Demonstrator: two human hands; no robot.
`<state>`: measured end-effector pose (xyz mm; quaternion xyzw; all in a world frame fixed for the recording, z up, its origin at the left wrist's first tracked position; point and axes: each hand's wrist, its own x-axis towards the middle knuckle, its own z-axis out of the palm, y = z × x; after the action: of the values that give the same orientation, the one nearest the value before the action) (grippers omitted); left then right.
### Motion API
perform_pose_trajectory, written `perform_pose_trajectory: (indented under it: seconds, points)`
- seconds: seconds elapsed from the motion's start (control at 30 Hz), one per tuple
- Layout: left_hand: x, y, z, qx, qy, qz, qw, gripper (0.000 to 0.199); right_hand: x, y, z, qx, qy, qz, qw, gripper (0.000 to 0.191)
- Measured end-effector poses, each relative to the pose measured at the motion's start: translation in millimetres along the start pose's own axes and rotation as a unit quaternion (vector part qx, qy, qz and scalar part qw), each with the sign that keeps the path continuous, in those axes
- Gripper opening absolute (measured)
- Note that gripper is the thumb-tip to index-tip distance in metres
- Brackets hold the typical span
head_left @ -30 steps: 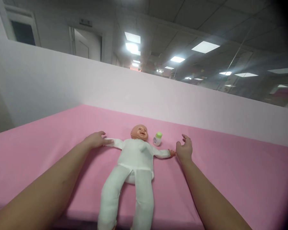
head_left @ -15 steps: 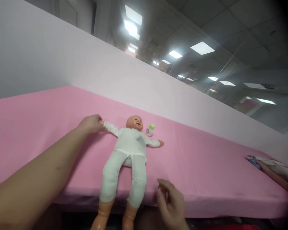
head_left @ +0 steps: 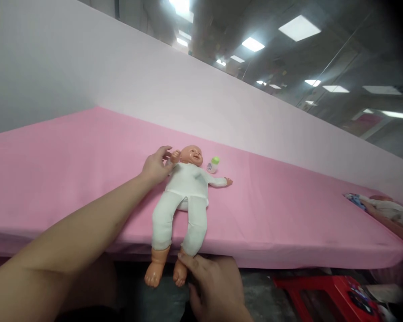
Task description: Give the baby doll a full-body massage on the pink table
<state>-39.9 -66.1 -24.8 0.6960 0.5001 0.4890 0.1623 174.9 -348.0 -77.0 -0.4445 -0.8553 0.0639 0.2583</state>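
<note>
A baby doll (head_left: 188, 179) in a white top and trousers lies on its back, its bare feet hanging over the edge of the pink padded surface (head_left: 272, 214). My left hand (head_left: 157, 166) is closed loosely at the doll's bent arm, beside its head, with the index finger stretched out. At the front edge, my right hand (head_left: 215, 284) has its fingers curled against the doll's ankle and foot (head_left: 180, 273); part of the grip is hidden. A small bottle with a green cap (head_left: 213, 164) lies by the doll's head.
A pale wall (head_left: 188, 98) runs behind the pink surface, with glass above it. At the far right lies a cloth-covered bundle (head_left: 386, 210), partly blurred. Below the front edge is a red plastic object (head_left: 315, 286).
My left hand has moved right, and the doll's arm is now bent up towards its head. My right hand has moved left to the doll's foot. The camera view has shifted.
</note>
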Motion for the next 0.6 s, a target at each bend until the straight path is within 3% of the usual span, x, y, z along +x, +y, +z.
perform_pose_trajectory:
  seconds: [0.07, 0.23, 0.4, 0.6]
  points:
    - [-3, 3, 6.1, 0.047, -0.026, 0.049, 0.997, 0.054, 3, -6, -1, -0.001, 0.025, 0.003, 1.000, 0.069]
    - [-7, -9, 18.4, 0.138, -0.127, 0.180, 0.966, 0.044, -1, 2, 12, -0.014, 0.173, -0.017, 0.985, 0.065]
    - [-8, -14, 21.3, 0.184, -0.151, 0.205, 0.949, 0.050, 10, 26, 0, -0.080, 0.265, 0.021, 0.961, 0.072]
    - [-6, -19, 23.3, 0.179, -0.211, 0.209, 0.938, 0.055, 71, 41, -38, -0.094, 0.347, 0.044, 0.932, 0.054]
